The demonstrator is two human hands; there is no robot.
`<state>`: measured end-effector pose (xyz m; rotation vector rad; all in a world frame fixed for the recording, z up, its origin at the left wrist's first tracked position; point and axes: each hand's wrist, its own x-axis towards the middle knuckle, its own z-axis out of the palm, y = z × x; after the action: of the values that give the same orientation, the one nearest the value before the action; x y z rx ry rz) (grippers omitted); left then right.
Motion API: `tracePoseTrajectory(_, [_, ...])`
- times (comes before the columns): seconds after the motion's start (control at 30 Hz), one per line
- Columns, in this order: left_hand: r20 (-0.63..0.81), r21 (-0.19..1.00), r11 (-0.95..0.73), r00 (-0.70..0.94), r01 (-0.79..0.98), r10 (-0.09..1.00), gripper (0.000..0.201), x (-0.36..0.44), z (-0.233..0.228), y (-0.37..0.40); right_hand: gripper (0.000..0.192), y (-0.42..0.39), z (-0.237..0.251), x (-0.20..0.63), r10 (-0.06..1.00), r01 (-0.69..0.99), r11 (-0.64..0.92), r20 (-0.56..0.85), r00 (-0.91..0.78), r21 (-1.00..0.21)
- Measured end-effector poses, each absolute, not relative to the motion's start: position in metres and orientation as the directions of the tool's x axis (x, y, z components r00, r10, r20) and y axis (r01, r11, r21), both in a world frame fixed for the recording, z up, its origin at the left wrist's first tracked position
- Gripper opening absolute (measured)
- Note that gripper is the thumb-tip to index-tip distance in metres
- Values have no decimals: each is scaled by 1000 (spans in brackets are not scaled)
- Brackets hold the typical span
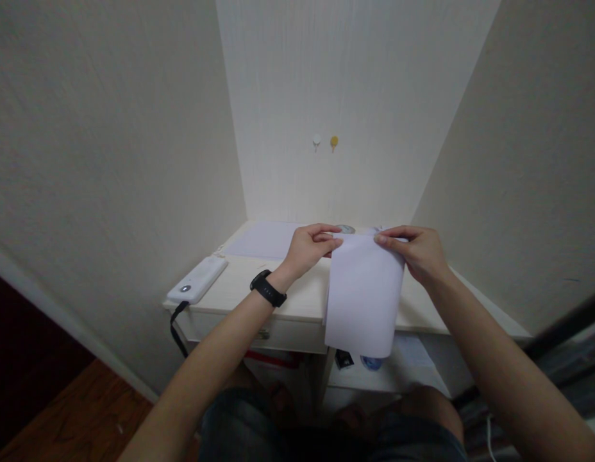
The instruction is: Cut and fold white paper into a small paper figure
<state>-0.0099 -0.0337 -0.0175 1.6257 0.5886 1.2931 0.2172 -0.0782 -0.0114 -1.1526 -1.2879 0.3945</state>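
Your left hand (pixel 307 247) pinches the top left corner of a white sheet of paper (pixel 362 295), and your right hand (pixel 420 251) pinches its top right corner. The sheet hangs down from both hands, in front of the edge of the white table (pixel 297 298), and its lower edge curves a little. On your left wrist you wear a black wristband (pixel 268 289). To the left of your left hand a white power bank (pixel 197 280) lies on the table, with a black cable. Beyond your left hand, another pale sheet (pixel 263 240) lies flat on the table.
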Motion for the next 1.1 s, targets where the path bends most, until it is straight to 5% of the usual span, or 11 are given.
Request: tracePoseTrajectory(1.1, [478,878,-440,303,-187,824,26,-11,-18,-34,29,-76,-13,218,798,338,427,525,296,-839])
